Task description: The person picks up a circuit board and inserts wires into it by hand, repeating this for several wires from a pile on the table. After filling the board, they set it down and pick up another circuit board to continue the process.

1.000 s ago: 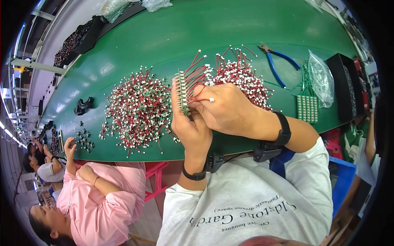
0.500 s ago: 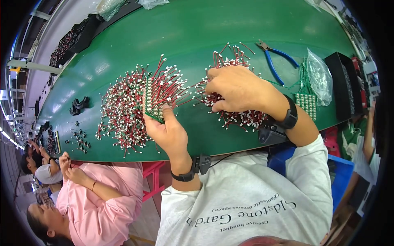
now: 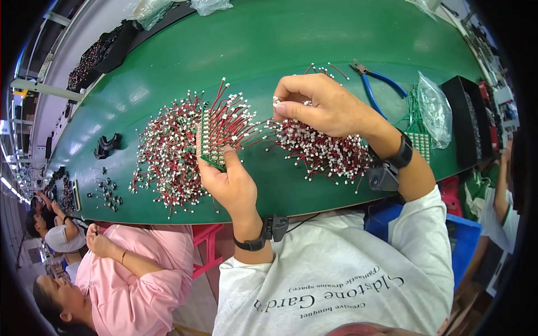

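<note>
My left hand (image 3: 232,185) grips the lower edge of a green circuit board panel (image 3: 208,134), thumb on its face. Many red wires with white connectors fan out from the panel's right side. Above the right-hand heap of red wires with white plugs (image 3: 330,154), my right hand (image 3: 328,106) is closed in a pinch. A small white connector (image 3: 276,102) shows at its thumb and fingertip; any wire on it is hidden by the fingers. A larger heap of wired small boards (image 3: 168,151) lies directly left of the panel.
Blue-handled cutters (image 3: 372,84) lie at the right, near a clear plastic bag (image 3: 434,112), another green panel (image 3: 417,143) and a black bin (image 3: 468,117). Black parts (image 3: 107,145) are at the left. A person in pink (image 3: 134,274) sits at my left.
My right hand has lifted off the right heap and moved slightly up and left, now pinching a small white connector. The left hand and panel have barely moved.
</note>
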Demonstrator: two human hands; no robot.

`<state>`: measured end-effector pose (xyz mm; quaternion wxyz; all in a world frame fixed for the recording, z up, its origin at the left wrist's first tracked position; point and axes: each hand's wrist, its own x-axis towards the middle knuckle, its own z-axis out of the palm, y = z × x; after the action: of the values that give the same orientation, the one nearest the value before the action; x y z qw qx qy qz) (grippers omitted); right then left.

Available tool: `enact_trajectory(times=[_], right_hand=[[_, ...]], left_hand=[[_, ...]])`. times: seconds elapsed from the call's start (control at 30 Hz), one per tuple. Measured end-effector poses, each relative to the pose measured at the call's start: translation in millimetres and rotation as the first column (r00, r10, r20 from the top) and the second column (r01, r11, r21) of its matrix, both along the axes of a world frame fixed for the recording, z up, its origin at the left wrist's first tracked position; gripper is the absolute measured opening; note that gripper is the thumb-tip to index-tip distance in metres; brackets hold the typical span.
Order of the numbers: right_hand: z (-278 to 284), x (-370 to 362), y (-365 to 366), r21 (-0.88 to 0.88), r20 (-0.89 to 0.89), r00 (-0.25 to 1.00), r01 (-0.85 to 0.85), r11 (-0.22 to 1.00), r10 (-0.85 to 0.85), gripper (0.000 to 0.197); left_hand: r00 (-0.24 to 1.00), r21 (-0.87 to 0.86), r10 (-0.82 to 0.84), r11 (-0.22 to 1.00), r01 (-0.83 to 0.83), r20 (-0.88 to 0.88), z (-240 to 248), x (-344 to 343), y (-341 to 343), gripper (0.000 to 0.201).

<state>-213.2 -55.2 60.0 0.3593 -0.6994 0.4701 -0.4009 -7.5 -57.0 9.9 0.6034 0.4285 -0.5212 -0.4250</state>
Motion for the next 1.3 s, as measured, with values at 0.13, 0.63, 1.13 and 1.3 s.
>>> enact_trajectory(times=[0.13, 0.63, 1.13, 1.3], right_hand=[[4, 4, -1, 0.216, 0.257, 0.965, -0.003, 0.976, -0.054, 0.014], [6, 31, 18, 0.023, 0.188, 0.980, 0.064, 0.998, -0.068, 0.010], [5, 45, 30, -0.203, 0.058, 0.981, -0.168, 0.965, 0.183, 0.023], [6, 44, 29, -0.201, 0.046, 0.996, -0.064, 0.977, 0.075, 0.016]], left_hand=[[1.000, 0.014, 0.002, 1.000, -0.003, 0.014, 0, 2, 0, 0.048], [0.995, 0.034, -0.095, 0.995, 0.095, -0.008, 3, -21, 1, 0.050], [0.985, -0.052, -0.133, 0.990, 0.128, -0.114, -4, -23, 4, 0.043], [0.993, 0.004, -0.073, 0.997, 0.073, -0.096, -2, -25, 7, 0.028]])
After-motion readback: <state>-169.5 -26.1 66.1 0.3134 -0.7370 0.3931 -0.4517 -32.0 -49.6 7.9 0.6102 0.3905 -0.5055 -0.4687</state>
